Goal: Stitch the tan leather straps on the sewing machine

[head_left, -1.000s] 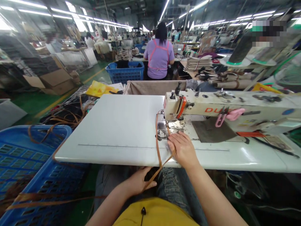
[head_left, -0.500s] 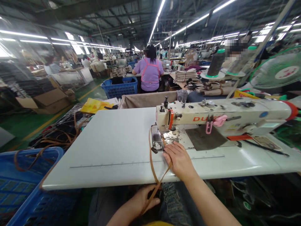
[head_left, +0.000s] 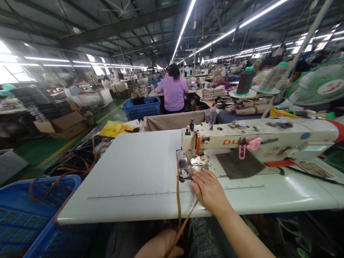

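- Head has tipped up since before, leaving the left hand (head_left: 161,245) lower, at the view's bottom edge, closed on a leather strap (head_left: 178,200)
- Strap's long axis points down from the foot of the sewing machine (head_left: 242,138), over the near edge of the worktop (head_left: 120,172)
- Right hand (head_left: 211,190) lies flat and open on the worktop, just beside the strap

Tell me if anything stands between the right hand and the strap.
Nothing visible does: the right hand lies flat on the table, and the strap runs right by its fingertips with nothing between them.
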A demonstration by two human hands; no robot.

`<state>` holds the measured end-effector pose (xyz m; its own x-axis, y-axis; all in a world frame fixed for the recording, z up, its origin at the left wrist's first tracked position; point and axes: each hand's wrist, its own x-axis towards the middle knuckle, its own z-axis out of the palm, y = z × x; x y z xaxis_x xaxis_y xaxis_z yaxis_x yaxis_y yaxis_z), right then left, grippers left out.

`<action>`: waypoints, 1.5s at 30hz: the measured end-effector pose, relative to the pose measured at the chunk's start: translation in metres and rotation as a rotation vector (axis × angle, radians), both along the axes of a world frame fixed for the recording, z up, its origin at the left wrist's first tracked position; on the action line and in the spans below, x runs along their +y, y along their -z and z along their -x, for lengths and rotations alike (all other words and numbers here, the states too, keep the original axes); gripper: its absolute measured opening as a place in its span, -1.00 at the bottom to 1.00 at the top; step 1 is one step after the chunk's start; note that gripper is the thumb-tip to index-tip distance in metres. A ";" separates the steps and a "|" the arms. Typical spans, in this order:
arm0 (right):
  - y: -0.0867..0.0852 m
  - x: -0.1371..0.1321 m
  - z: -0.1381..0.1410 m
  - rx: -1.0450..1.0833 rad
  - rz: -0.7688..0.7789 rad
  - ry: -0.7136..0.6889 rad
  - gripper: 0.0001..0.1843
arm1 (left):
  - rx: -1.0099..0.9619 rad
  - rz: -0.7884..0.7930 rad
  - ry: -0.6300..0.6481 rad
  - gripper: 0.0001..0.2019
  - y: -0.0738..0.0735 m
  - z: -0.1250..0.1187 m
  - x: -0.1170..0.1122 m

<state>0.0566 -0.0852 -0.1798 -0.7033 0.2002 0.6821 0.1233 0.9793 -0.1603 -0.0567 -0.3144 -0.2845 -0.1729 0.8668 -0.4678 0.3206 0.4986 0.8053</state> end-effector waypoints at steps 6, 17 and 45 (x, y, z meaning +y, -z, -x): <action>-0.002 0.000 -0.001 -0.006 0.009 -0.001 -0.68 | -0.121 -0.130 -0.056 -0.41 -0.018 0.002 0.000; 0.000 0.000 -0.001 -0.015 0.033 0.004 -0.71 | -0.058 -0.096 -0.035 -0.43 -0.013 -0.002 -0.007; 0.001 0.000 0.000 0.001 0.022 0.004 -0.72 | -0.152 -0.084 -0.159 -0.42 -0.044 -0.002 -0.010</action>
<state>0.0565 -0.0851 -0.1808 -0.7019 0.2178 0.6782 0.1268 0.9751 -0.1820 -0.0549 -0.3245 -0.2406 -0.2430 0.8712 -0.4265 0.1154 0.4625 0.8791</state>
